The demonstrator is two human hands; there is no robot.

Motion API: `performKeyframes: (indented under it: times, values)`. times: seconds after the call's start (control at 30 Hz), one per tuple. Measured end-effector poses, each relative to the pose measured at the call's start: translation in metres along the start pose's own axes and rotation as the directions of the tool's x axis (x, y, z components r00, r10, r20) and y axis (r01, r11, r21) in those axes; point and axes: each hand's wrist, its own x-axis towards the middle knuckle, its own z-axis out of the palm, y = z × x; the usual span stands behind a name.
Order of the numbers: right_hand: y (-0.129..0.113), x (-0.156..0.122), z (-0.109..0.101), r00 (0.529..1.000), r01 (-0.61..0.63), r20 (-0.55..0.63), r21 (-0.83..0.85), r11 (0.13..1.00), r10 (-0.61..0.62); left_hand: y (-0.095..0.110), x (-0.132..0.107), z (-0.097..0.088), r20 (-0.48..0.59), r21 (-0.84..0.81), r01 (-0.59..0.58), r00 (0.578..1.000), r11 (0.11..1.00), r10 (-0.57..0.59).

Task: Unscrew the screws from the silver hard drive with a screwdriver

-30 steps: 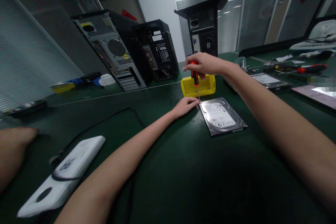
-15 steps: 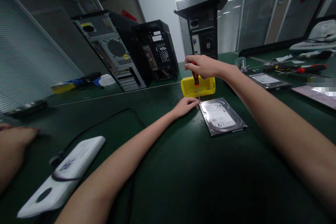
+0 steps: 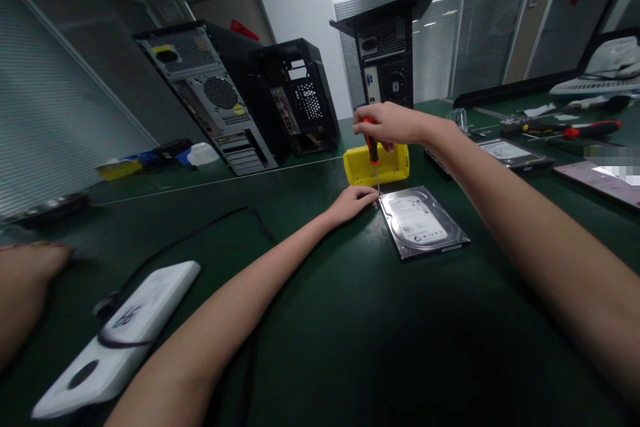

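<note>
A silver hard drive [image 3: 420,221] lies flat on the green table [image 3: 350,320]. My right hand [image 3: 387,123] is closed round the red-and-black handle of a screwdriver [image 3: 371,150], held upright with its tip at the drive's near-left corner. My left hand [image 3: 354,203] rests on the table against that same corner, fingers curled beside the screwdriver's tip. Just behind the drive sits a yellow box [image 3: 376,165].
Three open black computer cases [image 3: 210,93] stand at the back. A white device [image 3: 117,337] with a black cable lies front left, near another person's arm [image 3: 23,280]. More drives [image 3: 510,152] and screwdrivers [image 3: 583,130] lie at the right.
My right hand has shifted slightly on the screwdriver handle. My left hand and the drive have stayed in place.
</note>
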Motion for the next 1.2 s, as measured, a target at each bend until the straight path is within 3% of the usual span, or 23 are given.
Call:
performKeyframes:
  times: [0.33, 0.6, 1.0, 1.2]
  values:
    - [0.003, 0.003, 0.004, 0.999, 0.011, -0.033, -0.037, 0.999, -0.012, -0.001, 0.001, 0.001, 0.002, -0.013, 0.021, 1.0, 1.0, -0.021]
    - [-0.002, 0.001, -0.001, 0.999, -0.013, 0.043, 0.054, 0.998, 0.01, -0.003, 0.001, 0.001, -0.014, 0.0, -0.008, 1.0, 1.0, 0.008]
    - [-0.001, -0.004, -0.007, 0.999, 0.003, 0.037, -0.003, 1.0, -0.003, -0.002, 0.001, 0.001, -0.005, -0.011, 0.017, 1.0, 1.0, -0.017]
    - [-0.001, -0.004, -0.01, 0.994, -0.071, 0.092, 0.051, 0.996, 0.066, -0.001, 0.001, 0.0, 0.005, -0.013, 0.011, 1.0, 1.0, -0.01]
